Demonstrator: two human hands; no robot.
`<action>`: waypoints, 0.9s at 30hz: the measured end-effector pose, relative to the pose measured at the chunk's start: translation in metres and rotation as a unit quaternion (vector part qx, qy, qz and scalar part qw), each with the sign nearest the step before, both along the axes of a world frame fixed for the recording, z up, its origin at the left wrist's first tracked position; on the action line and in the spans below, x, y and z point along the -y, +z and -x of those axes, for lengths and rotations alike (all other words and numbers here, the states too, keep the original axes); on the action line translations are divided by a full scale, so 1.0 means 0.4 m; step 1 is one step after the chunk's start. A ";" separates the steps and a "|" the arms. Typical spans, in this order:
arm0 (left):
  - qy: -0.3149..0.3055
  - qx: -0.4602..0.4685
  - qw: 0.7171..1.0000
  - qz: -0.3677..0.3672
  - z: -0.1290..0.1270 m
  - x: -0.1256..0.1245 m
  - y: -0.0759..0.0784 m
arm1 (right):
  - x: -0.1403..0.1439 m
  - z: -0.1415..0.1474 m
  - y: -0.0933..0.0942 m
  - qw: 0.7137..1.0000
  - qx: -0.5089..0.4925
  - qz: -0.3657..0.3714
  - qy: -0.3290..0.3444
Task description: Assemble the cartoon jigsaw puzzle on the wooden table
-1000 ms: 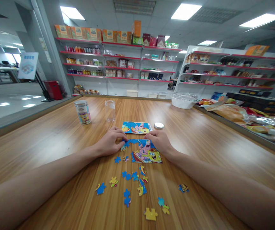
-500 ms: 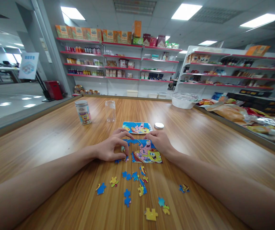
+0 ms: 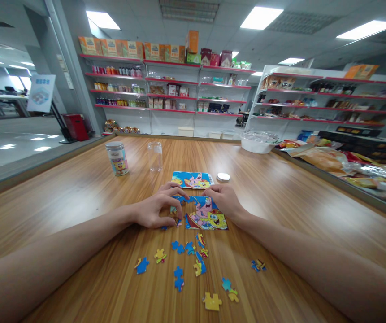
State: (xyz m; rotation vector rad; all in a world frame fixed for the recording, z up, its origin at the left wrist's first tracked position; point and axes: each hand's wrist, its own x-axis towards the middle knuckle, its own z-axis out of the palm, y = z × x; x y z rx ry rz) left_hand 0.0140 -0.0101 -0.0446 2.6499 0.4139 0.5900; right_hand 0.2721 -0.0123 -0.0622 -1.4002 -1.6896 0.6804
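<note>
On the wooden table lies a partly joined cartoon jigsaw puzzle (image 3: 203,214), with a gap in its left part. My left hand (image 3: 157,207) arches over that left side; its thumb and index finger close on a small puzzle piece (image 3: 178,223), mostly hidden by them. Another left finger reaches to the puzzle's upper edge. Curled against the upper right edge of the puzzle is my right hand (image 3: 225,199), its fingertips partly hidden. Just behind lies a picture card (image 3: 194,180) showing the same cartoon. Several loose blue and yellow puzzle pieces (image 3: 212,301) are scattered nearer me.
A round white lid (image 3: 223,177) rests right of the card. Further back stand a printed can (image 3: 117,159) and a clear plastic jar (image 3: 155,157). A white bowl (image 3: 258,144) sits at the far edge, with packaged snacks (image 3: 327,159) to the right.
My left thumb and fingers have shifted very slightly at the puzzle's left side. My right hand and the loose pieces stay where they were.
</note>
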 end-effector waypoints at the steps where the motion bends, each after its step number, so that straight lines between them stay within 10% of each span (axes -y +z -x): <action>1: 0.001 0.000 1.000 0.001 -0.001 -0.001 0.000 | 0.000 0.000 0.000 1.000 0.001 0.001 -0.001; 27: 0.005 0.000 1.000 0.001 -0.002 0.000 -0.005 | 0.001 -0.001 -0.002 1.000 0.008 -0.008 0.005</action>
